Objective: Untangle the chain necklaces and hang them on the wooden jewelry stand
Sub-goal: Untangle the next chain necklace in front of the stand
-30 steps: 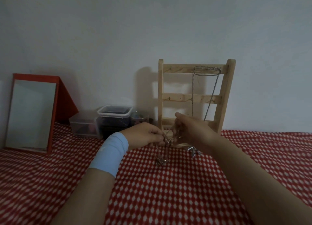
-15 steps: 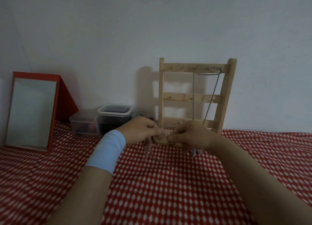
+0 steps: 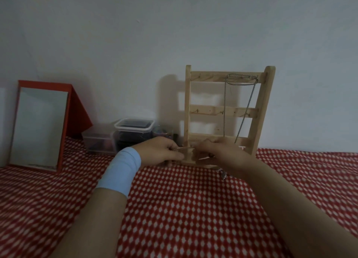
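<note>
A wooden jewelry stand [image 3: 228, 109] with three rungs stands against the wall on the red checked cloth. One silver chain necklace [image 3: 241, 79] hangs from its top rung, right side. In front of the stand's base, my left hand [image 3: 160, 151] and my right hand [image 3: 219, 153] pinch a thin chain [image 3: 181, 148] stretched between them. A tangled bit of chain [image 3: 222, 173] dangles below my right hand. A light blue band wraps my left wrist.
A red-framed mirror [image 3: 40, 126] leans on the wall at left. Clear plastic boxes [image 3: 133, 133] with dark contents sit left of the stand. Red and white checked cloth [image 3: 184, 209] covers the surface in front.
Both hands rose slightly and drew apart, pulling the chain taut in front of the stand's base. The clump that hung between the hands is no longer seen there.
</note>
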Demonstrator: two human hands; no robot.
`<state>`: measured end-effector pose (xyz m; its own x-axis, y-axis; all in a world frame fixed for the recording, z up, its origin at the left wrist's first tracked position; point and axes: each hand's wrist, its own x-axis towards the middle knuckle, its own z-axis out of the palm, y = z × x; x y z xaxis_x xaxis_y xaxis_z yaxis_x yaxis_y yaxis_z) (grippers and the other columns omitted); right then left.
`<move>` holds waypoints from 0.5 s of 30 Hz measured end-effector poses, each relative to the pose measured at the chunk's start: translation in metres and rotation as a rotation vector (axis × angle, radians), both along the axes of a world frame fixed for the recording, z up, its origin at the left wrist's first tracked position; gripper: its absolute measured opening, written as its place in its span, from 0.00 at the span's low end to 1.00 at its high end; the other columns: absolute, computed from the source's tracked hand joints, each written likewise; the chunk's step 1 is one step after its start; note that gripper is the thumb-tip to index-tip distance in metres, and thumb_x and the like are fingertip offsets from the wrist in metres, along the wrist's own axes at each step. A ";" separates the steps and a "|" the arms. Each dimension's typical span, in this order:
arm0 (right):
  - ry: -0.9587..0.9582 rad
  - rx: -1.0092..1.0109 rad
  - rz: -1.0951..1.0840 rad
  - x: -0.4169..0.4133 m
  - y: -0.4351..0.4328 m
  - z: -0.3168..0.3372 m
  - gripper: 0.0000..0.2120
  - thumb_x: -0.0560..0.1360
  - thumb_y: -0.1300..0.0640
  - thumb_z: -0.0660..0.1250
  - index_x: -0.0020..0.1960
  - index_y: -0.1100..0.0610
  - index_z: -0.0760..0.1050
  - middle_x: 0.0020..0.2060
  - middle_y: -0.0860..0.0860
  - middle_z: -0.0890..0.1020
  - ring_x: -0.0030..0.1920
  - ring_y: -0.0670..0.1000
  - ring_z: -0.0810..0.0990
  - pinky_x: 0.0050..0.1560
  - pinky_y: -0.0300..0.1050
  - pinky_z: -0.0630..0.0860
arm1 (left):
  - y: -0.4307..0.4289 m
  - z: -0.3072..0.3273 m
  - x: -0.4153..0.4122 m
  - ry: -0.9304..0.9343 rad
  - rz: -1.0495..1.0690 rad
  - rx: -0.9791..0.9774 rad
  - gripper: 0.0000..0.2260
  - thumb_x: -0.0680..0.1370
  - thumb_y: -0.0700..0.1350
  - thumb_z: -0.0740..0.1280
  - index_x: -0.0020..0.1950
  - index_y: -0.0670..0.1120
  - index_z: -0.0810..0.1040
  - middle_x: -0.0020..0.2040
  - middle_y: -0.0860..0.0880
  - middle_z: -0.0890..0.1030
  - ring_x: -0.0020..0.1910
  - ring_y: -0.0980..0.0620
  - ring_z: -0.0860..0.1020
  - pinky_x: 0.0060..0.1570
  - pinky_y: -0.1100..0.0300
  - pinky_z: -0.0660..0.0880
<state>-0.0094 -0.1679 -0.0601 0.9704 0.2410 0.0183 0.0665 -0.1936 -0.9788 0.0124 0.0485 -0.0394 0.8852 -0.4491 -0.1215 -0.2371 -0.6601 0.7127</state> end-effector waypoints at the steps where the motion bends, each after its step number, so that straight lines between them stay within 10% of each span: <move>1: 0.028 0.092 -0.003 0.001 0.001 0.000 0.17 0.80 0.55 0.70 0.56 0.70 0.80 0.44 0.59 0.86 0.45 0.56 0.86 0.54 0.52 0.84 | 0.000 -0.002 0.001 0.008 0.010 -0.094 0.07 0.78 0.49 0.68 0.43 0.47 0.79 0.34 0.47 0.80 0.36 0.52 0.77 0.44 0.56 0.75; 7: 0.060 0.147 0.020 0.003 -0.003 0.003 0.05 0.80 0.59 0.68 0.52 0.59 0.73 0.38 0.53 0.82 0.23 0.46 0.64 0.22 0.38 0.61 | 0.000 -0.008 0.008 0.195 0.111 -0.651 0.06 0.80 0.42 0.65 0.43 0.46 0.76 0.32 0.50 0.73 0.29 0.55 0.69 0.28 0.63 0.67; 15: 0.003 -0.597 -0.014 0.004 -0.006 -0.001 0.07 0.76 0.53 0.73 0.53 0.51 0.78 0.45 0.46 0.82 0.37 0.43 0.79 0.34 0.35 0.75 | 0.008 -0.017 0.012 -0.029 0.188 0.045 0.06 0.76 0.50 0.71 0.45 0.48 0.81 0.39 0.52 0.81 0.36 0.54 0.78 0.31 0.64 0.73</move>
<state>-0.0056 -0.1740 -0.0613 0.9732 0.1962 -0.1197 0.0572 -0.7114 -0.7005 0.0248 0.0567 -0.0567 0.9564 -0.2702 -0.1113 -0.1262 -0.7256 0.6765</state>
